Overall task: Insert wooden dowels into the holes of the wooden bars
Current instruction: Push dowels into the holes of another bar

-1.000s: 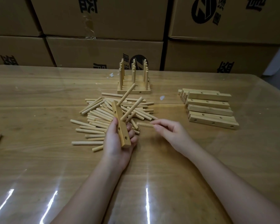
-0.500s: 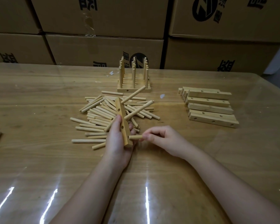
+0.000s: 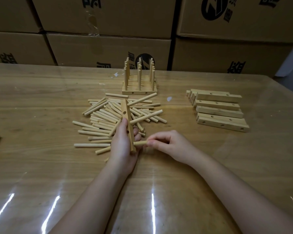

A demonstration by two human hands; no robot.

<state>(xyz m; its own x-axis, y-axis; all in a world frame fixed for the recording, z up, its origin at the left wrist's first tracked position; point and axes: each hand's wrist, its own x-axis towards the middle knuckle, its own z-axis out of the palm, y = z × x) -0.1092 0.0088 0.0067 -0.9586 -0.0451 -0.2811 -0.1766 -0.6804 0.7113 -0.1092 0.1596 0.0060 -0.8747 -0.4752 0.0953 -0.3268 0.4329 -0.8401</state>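
Left hand (image 3: 123,142) grip is wrapping the bar (image 3: 126,112), holding it on edge over the table (image 3: 41,98). Right hand (image 3: 166,142) grip is pinching a dowel (image 3: 139,143), tip sitting at the bar's near hole.

Risk: pushing off-axis, dowel jamming or bar twisting in the palm.

Counting:
- two dowels sitting in this bar, one going in
- about seven empty bars (image 3: 218,107)
- finished racks (image 3: 139,92): rows overlapping, can't count
- loose pile (image 3: 101,119): roughly forty

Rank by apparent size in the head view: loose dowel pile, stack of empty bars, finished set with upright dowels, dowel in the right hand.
1. loose dowel pile
2. stack of empty bars
3. finished set, farther away, so its place against the stack is unsure
4. dowel in the right hand, partly hidden
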